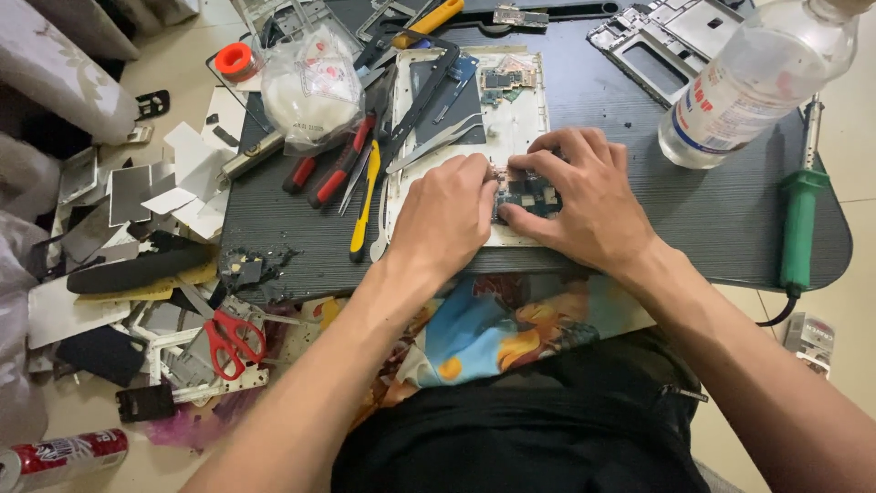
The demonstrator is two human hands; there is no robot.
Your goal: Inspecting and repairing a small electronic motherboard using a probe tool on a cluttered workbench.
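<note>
Fingers (534,166) of both our hands curl down onto the small dark circuit board (529,196), pinching it between left hand (444,217) and right hand (575,196). It lies on the white opened device frame (525,119) near the desk's (274,228) front edge.

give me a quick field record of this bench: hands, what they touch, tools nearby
left hand: curled, fingertips on the circuit board
right hand: fingers spread over the same board
board sits on: white tray
surface: dark table
left of tray: yellow tool, red-handled pliers, tweezers
right side: clear bottle, green soldering iron
floor, left: red scissors, scrap parts
</note>
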